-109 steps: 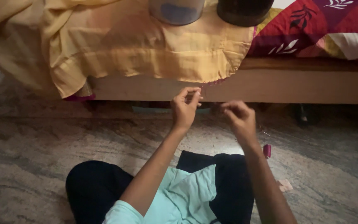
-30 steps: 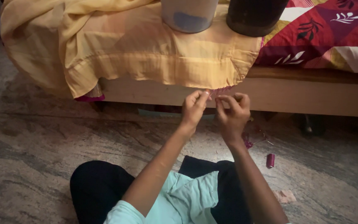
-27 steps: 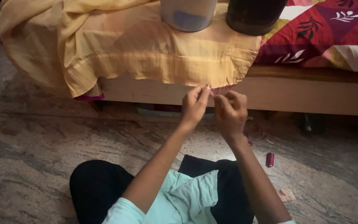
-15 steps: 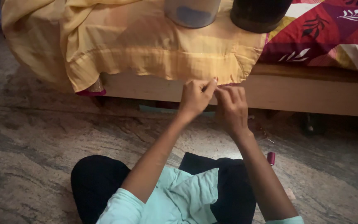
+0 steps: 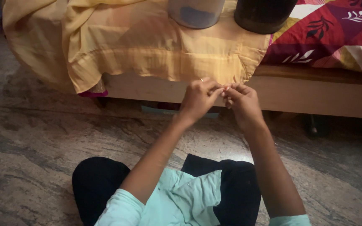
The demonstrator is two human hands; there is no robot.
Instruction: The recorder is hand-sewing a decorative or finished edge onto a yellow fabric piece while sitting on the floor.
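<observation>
My left hand (image 5: 197, 98) and my right hand (image 5: 241, 102) are raised in front of me, fingertips pinched together and touching. Whatever they pinch is too small and thin to make out. There is a ring (image 5: 201, 79) on a finger of my left hand. Both hands hover just before the hanging edge of a yellow cloth (image 5: 147, 46), which drapes over the wooden bed frame (image 5: 315, 94). I sit cross-legged on the floor in dark trousers (image 5: 97, 184) and a light teal top.
On the bed stand a grey-blue container (image 5: 195, 12) and a black container (image 5: 265, 14). A red patterned bedsheet (image 5: 336, 37) covers the bed on the right. A mottled stone floor (image 5: 42, 138) lies around me, and dark space shows under the bed.
My hands, apart a few seconds ago, have come together and stay pinched fingertip to fingertip. The view has shifted slightly. A small dark red spool seen on the floor earlier is hidden now.
</observation>
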